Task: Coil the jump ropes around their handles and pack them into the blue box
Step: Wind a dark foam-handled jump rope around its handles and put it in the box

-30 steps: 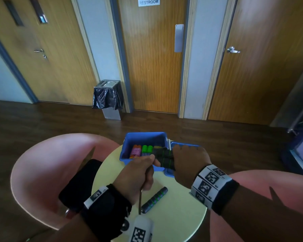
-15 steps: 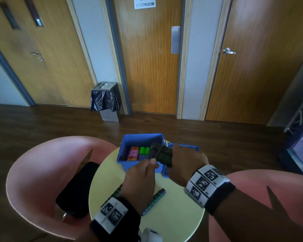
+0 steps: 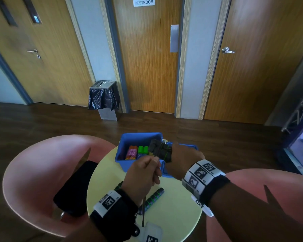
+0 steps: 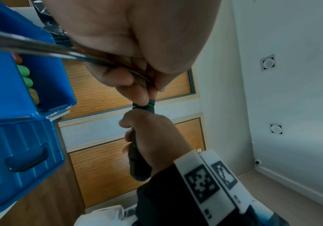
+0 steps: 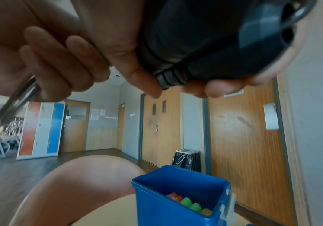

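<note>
My right hand (image 3: 171, 154) grips a black jump-rope handle with green rings (image 3: 160, 151), rope wound round it, just over the front right corner of the open blue box (image 3: 138, 137). My left hand (image 3: 154, 165) pinches the dark rope (image 4: 41, 49) close to the handle's tip (image 4: 147, 107). The rope hangs down to the second handle (image 3: 152, 199), which lies on the round yellow table (image 3: 173, 215). Coiled orange, pink and green ropes (image 3: 136, 151) lie in the box. From the right wrist, the handle (image 5: 205, 45) fills my palm above the box (image 5: 176, 191).
The box's blue lid (image 3: 182, 147) lies beside it at the right, partly hidden by my right hand. Pink chairs (image 3: 33, 163) flank the small table, and the left one carries a black object (image 3: 75, 187). A bin with a black bag (image 3: 103, 100) stands by the far doors.
My left hand has turned at the wrist while keeping the rope pinched by the handle's tip. The right hand has raised the handle slightly over the box. The loose handle has stayed put.
</note>
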`<state>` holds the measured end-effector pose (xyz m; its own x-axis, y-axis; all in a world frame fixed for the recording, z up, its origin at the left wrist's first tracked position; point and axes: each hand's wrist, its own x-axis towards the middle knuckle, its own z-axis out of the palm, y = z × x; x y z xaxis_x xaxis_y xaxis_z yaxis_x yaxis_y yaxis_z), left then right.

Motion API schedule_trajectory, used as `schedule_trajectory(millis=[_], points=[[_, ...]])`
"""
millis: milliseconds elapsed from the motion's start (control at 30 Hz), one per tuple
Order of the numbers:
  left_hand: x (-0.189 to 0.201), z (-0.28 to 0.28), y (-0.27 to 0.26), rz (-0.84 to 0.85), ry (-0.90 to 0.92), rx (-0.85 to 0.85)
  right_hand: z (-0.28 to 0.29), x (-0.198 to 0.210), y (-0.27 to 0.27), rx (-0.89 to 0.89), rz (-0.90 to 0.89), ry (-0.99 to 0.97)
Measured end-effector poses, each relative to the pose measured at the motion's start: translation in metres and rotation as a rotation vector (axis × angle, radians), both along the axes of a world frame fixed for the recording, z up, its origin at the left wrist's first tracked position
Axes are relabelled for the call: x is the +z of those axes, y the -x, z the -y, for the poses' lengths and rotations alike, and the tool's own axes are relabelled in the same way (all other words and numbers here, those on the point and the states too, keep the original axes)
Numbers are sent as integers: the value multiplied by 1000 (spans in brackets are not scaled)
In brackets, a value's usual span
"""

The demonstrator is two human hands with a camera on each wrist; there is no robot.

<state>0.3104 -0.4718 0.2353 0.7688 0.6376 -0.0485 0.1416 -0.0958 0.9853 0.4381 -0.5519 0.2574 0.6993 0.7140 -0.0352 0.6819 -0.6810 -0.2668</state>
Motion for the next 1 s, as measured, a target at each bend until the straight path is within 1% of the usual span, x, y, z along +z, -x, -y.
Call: schedule_trajectory(millis=[67, 133, 233, 300, 400, 467, 533, 600, 667, 700, 800, 1000], points=[[0, -1, 1, 16, 7, -24, 0, -2, 0, -4, -107, -9], [2, -4, 5, 44, 13, -47, -1, -3, 2, 27, -227, -45], [6, -14, 11, 102, 15, -77, -2, 1, 10, 67, -416, -173], [8, -21, 16, 127, 19, -92, -2, 5, 18, 42, -524, -253], [6, -35, 22, 158, 36, -86, -4, 11, 27, 26, -736, -325], [3, -46, 27, 181, -27, -71, -4, 15, 32, 10, -919, -361], [2, -53, 31, 211, -85, -67, -4, 15, 37, 7, -1171, -395], [1, -57, 35, 248, -91, -61, -5, 13, 45, 10, -1427, -412], [4, -61, 37, 280, -74, -56, -9, 11, 52, 26, -1624, -429], [6, -64, 39, 284, -72, -59, -13, 10, 54, 36, -1676, -449], [13, -79, 46, 290, -56, -85, -26, 13, 63, 73, -1752, -516], [24, -118, 69, 306, 23, -152, -58, 25, 93, 184, -1846, -622]])
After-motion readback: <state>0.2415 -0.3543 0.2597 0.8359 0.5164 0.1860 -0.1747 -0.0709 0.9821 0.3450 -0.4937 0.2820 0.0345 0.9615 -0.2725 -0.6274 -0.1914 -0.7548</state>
